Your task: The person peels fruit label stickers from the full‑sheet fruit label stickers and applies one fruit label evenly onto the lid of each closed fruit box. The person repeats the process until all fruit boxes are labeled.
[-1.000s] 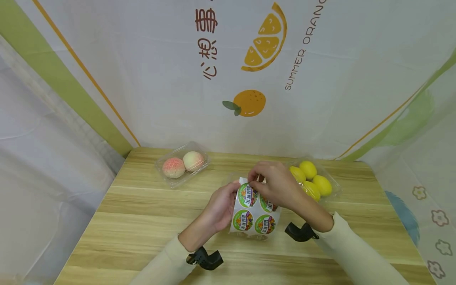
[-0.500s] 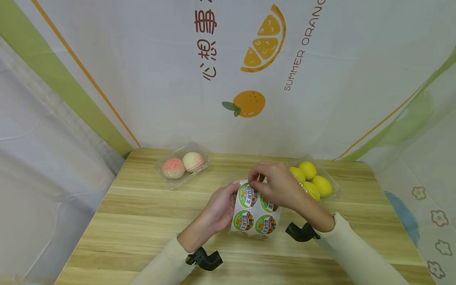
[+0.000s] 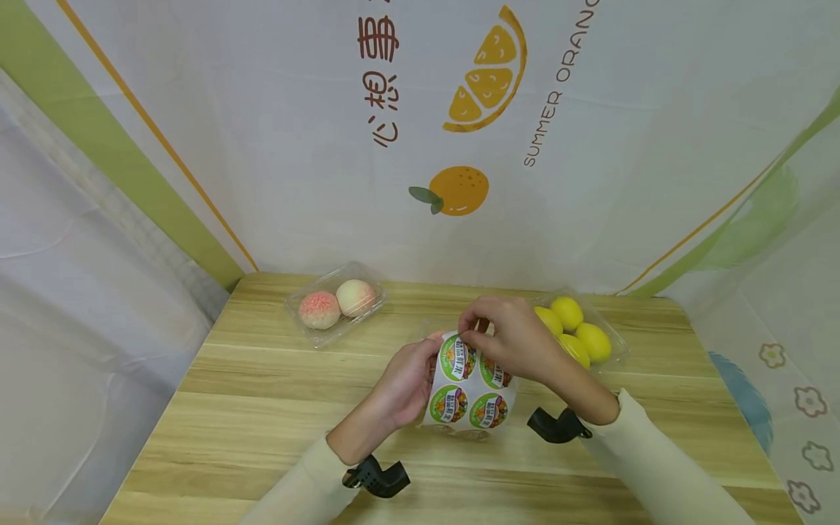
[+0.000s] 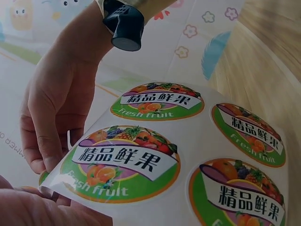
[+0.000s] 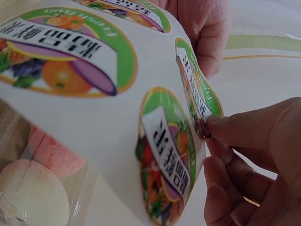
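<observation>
In the head view my left hand [image 3: 408,383] grips the left edge of a white sticker sheet [image 3: 470,394], which bends over at its lower end. Round green "Fresh fruit" stickers [image 4: 124,162] cover it in rows. My right hand [image 3: 512,337] is at the sheet's top edge, its thumb and index finger pinching the rim of one sticker [image 5: 200,84]. That sticker's far edge looks lifted from the backing in the right wrist view. Beneath the sheet, a clear container holds peaches [image 5: 35,190]; the hands and sheet mostly hide it in the head view.
At the back left of the wooden table [image 3: 262,408] stands a clear box with two peaches [image 3: 319,310]. Behind my right hand, another clear box holds several lemons [image 3: 593,343]. A printed white curtain [image 3: 315,182] hangs along the table's back edge.
The sheet has tilted slightly, and its upper part has shifted a little to the right. My right fingers have moved slightly right while keeping their pinch. The boxes stay in place.
</observation>
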`<action>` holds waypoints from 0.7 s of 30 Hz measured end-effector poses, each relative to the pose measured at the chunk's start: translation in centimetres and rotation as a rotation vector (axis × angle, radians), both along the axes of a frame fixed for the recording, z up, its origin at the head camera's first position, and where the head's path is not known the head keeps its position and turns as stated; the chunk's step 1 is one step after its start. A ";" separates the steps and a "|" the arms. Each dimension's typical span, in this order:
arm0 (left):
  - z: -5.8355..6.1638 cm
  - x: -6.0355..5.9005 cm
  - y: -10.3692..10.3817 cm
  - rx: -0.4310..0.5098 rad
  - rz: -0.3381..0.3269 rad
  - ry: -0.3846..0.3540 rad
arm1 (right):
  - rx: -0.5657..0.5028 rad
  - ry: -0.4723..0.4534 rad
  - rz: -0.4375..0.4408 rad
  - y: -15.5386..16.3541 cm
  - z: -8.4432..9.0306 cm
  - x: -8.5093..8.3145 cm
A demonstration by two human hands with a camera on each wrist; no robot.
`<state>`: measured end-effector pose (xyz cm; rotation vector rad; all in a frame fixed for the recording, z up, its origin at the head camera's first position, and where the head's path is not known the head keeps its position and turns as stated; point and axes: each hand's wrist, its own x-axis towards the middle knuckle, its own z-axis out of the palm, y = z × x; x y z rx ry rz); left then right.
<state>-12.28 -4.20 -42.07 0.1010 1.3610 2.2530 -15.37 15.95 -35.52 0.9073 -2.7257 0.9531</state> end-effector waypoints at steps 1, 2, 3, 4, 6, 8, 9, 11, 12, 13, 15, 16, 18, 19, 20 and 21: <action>0.0 0.0 0.0 -0.004 0.005 -0.002 | -0.003 -0.003 0.001 0.0 0.0 0.0; 0.0 0.0 0.1 -0.010 0.010 -0.002 | -0.004 -0.005 0.001 0.0 0.0 0.0; 0.0 0.0 0.1 -0.015 0.016 -0.005 | -0.006 -0.008 0.002 0.0 0.1 0.0; 0.0 0.0 0.1 -0.020 0.020 -0.005 | -0.008 -0.010 0.002 0.1 0.1 -0.1; 0.0 -0.1 0.2 -0.030 0.032 -0.011 | -0.012 -0.016 0.004 0.1 0.1 -0.1; 0.0 -0.1 0.2 -0.039 0.038 -0.006 | -0.013 -0.020 0.005 0.1 0.1 -0.1; 0.0 -0.1 0.2 -0.043 0.040 -0.005 | -0.014 -0.021 0.005 0.1 0.1 -0.1; 0.0 -0.1 0.2 -0.049 0.042 -0.001 | -0.013 -0.021 0.006 0.1 0.2 -0.1; 0.0 -0.1 0.3 -0.048 0.042 0.001 | -0.014 -0.021 0.006 0.1 0.2 -0.1; 0.0 -0.1 0.3 -0.048 0.043 0.002 | -0.013 -0.020 0.006 0.2 0.2 -0.1; 0.0 -0.1 0.3 -0.049 0.048 0.000 | -0.013 -0.018 0.006 0.2 0.3 -0.1; 0.0 -0.1 0.3 -0.050 0.050 0.001 | -0.013 -0.018 0.007 0.2 0.3 -0.1; -0.1 -0.1 0.2 -0.050 0.053 0.005 | -0.015 -0.020 0.008 0.2 0.4 -0.1; -0.1 -0.1 0.2 -0.057 0.058 0.002 | -0.016 -0.021 0.008 0.2 0.4 -0.1; -0.1 -0.1 0.1 -0.067 0.063 0.003 | -0.019 -0.022 0.009 0.2 0.5 -0.1; -0.1 -0.1 0.1 -0.077 0.067 0.005 | -0.024 -0.024 0.010 0.2 0.6 -0.1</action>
